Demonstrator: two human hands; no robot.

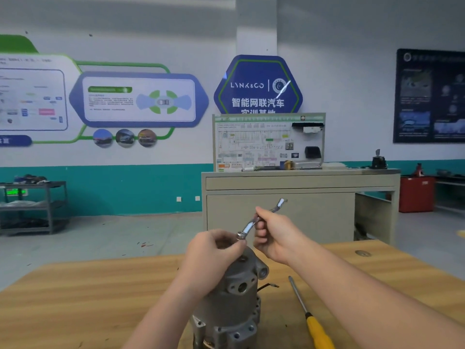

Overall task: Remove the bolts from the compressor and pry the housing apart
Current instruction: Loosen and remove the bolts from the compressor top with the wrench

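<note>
A grey metal compressor [234, 295] stands upright on the wooden table [88, 298], near its front edge. My right hand [274, 235] grips a silver ring wrench [261, 217] by its shaft, above the compressor's top. The wrench's lower ring end sits on a bolt head [241, 235]. My left hand [214, 250] pinches at that bolt head, fingers curled over the top of the compressor. The bolt's shank is hidden behind my fingers.
A screwdriver with a yellow handle [312, 321] lies on the table right of the compressor. A thin black wire [268, 286] sticks out from the compressor's right side. Beyond the table stand a beige cabinet [289, 205], a grey shelf cart [32, 207] and a red bin [416, 193].
</note>
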